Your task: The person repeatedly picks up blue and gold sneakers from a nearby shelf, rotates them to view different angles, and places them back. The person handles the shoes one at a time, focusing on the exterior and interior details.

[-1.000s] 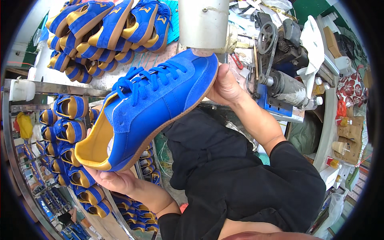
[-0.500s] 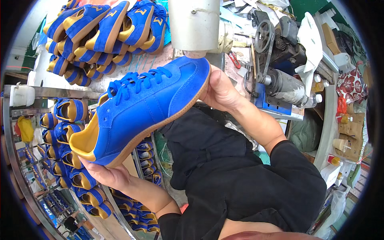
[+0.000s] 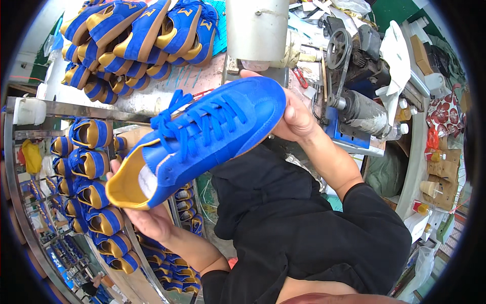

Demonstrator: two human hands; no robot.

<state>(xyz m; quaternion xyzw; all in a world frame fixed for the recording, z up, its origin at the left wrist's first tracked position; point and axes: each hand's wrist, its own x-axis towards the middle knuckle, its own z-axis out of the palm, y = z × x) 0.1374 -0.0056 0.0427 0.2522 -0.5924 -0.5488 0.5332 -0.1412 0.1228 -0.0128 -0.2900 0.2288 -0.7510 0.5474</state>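
On my feed I log a blue shoe (image 3: 212, 148) held aloft before the bench (image 3: 200, 80): gold-lined heel left, blue laces (image 3: 223, 117) mid, rounded toe right. Sole almost wholly out of view; the shoe hides many fingers. Left hand (image 3: 148, 220): palm up, fingers gripping the heel. Right hand (image 3: 297, 117): fingers gripping the toe, forearm slanting up-left

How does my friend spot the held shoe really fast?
Find the big pale cylinder at top centre. Just below it, a blue shoe stretches between the left hand and right hand. Unlike the piled shoes at upper left and racked shoes at left, only this one is held.
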